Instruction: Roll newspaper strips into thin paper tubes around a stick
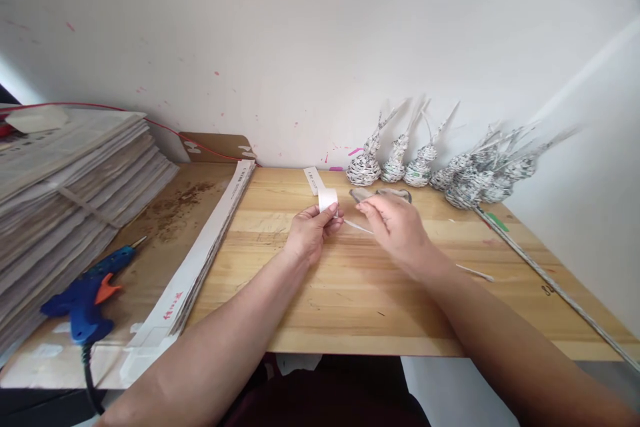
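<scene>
My left hand (pixel 313 227) is closed on a white paper strip (pixel 327 198), which curves up between thumb and fingers. Just behind it a printed white strip (pixel 313 179) reaches toward the wall; I cannot tell whether the two are one piece. From below the left fingers a thin white paper stick (pixel 357 226) runs right, passing under my right hand (pixel 395 223), and a similar end (pixel 475 272) shows beyond the forearm. The right fingers are pinched together, and what they hold, if anything, is hidden. Behind them lies a grey-edged object (pixel 400 195), partly covered.
Several woven paper gourd shapes (pixel 364 168) stand along the wall at the back right. A long bundle of thin sticks (pixel 550 283) lies at the right edge. To the left are a blue glue gun (pixel 93 293), stacked newspapers (pixel 75 173) and a pile of long paper strips (pixel 200 247).
</scene>
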The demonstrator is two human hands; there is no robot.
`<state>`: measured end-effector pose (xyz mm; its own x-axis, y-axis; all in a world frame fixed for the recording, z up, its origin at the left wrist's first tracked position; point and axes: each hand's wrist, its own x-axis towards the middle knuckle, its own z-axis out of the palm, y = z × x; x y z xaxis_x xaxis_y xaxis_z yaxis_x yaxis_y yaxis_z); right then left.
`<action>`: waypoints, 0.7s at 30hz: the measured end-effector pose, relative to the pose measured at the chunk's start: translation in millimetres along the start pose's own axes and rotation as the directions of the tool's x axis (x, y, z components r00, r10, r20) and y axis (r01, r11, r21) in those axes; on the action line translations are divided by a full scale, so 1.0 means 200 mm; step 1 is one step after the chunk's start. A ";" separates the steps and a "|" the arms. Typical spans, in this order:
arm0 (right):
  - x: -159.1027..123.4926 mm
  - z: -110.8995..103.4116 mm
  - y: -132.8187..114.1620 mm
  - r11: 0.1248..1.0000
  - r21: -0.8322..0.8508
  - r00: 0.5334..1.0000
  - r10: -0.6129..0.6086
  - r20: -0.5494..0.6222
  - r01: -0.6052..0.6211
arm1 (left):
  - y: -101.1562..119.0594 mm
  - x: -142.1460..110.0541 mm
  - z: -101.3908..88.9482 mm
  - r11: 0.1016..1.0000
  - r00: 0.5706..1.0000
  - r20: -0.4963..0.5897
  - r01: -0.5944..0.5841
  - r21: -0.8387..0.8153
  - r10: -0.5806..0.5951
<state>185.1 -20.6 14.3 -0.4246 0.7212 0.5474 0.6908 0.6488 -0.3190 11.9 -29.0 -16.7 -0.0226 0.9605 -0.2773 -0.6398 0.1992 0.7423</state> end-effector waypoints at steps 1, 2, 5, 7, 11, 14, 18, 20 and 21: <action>-0.01 0.02 -0.02 0.997 0.064 0.998 -0.036 0.057 0.033 | 0.00 0.00 0.00 1.000 1.000 0.007 -0.001 -0.011 0.001; -0.01 0.04 -0.04 0.992 0.114 0.993 -0.057 0.099 0.046 | 0.00 0.00 0.00 1.000 1.000 0.014 -0.002 -0.023 0.003; -0.03 0.09 -0.05 0.989 0.147 0.985 -0.042 0.167 0.017 | 0.00 0.00 0.00 0.999 1.000 0.018 0.000 -0.045 0.001; -0.03 0.11 -0.04 0.994 0.111 0.988 0.001 0.152 -0.018 | 0.00 0.00 0.00 0.999 1.000 0.014 0.004 -0.044 -0.003; -0.03 0.08 -0.03 0.998 0.029 0.984 0.052 0.170 -0.057 | 0.00 -0.01 0.01 0.999 1.000 0.009 -0.003 -0.035 0.003; -0.03 0.06 -0.04 0.992 0.019 0.962 0.115 0.247 -0.123 | 0.00 -0.01 0.00 1.000 1.000 0.010 -0.008 -0.021 0.008; -0.02 0.06 -0.06 0.996 0.049 0.973 0.062 0.224 -0.074 | 0.00 0.00 0.00 1.000 1.000 0.003 -0.017 -0.005 0.017; -0.02 0.06 -0.05 0.999 0.035 0.982 0.011 0.186 -0.018 | 0.00 0.00 0.00 1.000 1.000 0.005 -0.017 -0.007 0.017; -0.02 0.06 -0.05 1.000 0.026 0.984 -0.002 0.180 -0.003 | 0.00 0.00 0.00 1.000 1.000 0.009 -0.018 -0.010 0.018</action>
<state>172.4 -27.2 6.6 -0.5242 0.7520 0.3996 0.6769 0.6527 -0.3404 11.5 -29.5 -16.6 -0.0269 0.9657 -0.2582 -0.6467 0.1802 0.7411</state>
